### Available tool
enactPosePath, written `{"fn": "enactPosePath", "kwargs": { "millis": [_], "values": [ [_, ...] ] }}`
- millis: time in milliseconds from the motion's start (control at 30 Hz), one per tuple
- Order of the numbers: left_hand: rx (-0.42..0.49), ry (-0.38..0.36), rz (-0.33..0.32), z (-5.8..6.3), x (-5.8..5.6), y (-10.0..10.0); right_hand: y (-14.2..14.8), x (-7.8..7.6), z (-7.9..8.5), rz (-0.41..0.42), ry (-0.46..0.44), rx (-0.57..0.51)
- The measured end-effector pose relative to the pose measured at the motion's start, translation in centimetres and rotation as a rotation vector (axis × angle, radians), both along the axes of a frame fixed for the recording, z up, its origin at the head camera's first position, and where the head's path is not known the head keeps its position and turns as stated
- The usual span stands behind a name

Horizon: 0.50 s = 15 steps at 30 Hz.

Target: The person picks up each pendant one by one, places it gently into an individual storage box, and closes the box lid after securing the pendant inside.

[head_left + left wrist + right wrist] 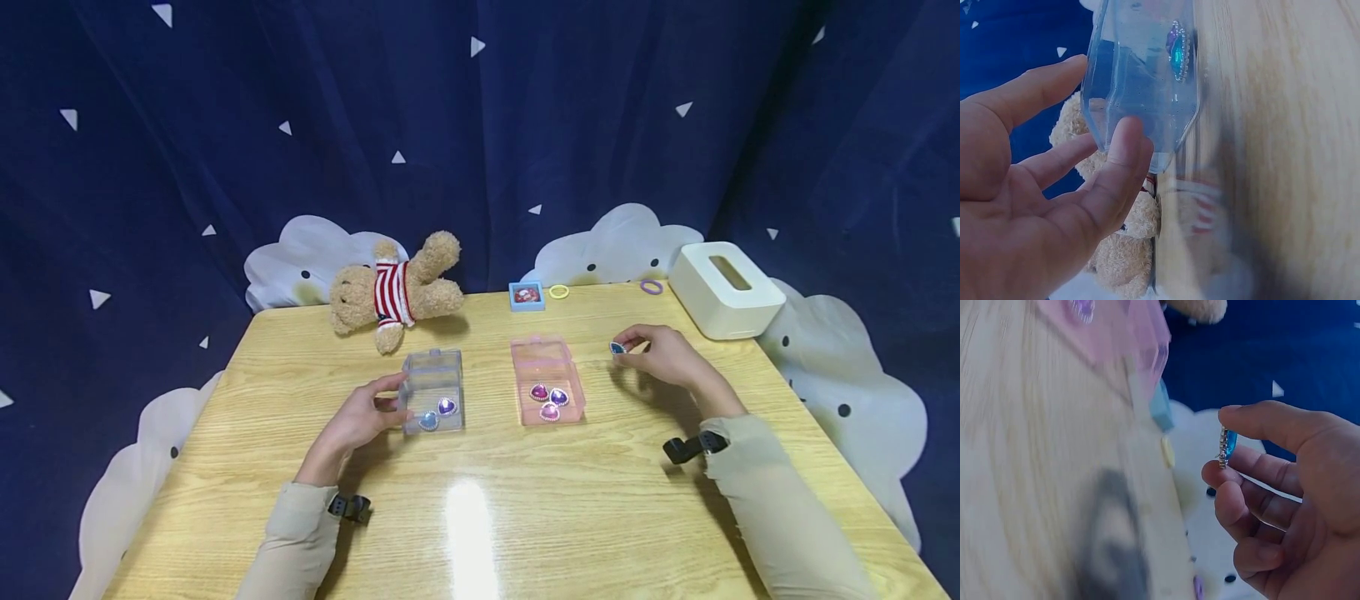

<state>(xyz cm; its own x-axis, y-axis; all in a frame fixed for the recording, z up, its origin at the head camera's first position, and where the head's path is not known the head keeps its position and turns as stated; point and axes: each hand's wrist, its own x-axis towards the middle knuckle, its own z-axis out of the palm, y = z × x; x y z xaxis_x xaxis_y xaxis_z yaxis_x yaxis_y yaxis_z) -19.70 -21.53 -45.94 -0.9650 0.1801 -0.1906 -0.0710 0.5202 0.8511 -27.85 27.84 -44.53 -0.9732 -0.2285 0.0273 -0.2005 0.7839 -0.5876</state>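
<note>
In the head view my left hand (365,414) is at the left side of a clear bluish plastic box (435,375), thumb and fingers spread along its wall. The box holds a light blue gem (428,421) and a purple gem (447,406). The left wrist view shows those fingers (1125,140) right against the box wall, fairly straight. My right hand (663,354) is raised over the table's right part, pinching a blue rhinestone-edged gem (1229,445) between thumb and fingertips. Between the hands, a pink box (540,363) contains a red-pink gem (539,392), a violet gem (558,397) and a pink gem (550,412).
A teddy bear (393,292) in a striped shirt lies at the back left. Along the back edge are a small light-blue framed square (527,297), a yellow ring (558,292) and a purple ring (651,287). A white tissue box (723,292) stands back right.
</note>
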Motion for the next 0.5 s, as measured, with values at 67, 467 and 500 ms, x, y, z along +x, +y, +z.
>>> {"fn": "enactPosePath", "kwargs": {
  "millis": [67, 467, 500],
  "values": [
    [-0.002, 0.0, 0.002, 0.0, 0.0, 0.0, -0.9, 0.1, 0.4, 0.012, 0.003, -0.003],
    [-0.011, 0.004, 0.005, 0.0, 0.0, 0.0, -6.8, 0.4, 2.2, 0.147, 0.066, -0.017],
    [-0.01, 0.001, 0.007, 0.0, 0.0, 0.0, -7.3, 0.4, 2.2, 0.157, 0.061, -0.02]
  ]
}}
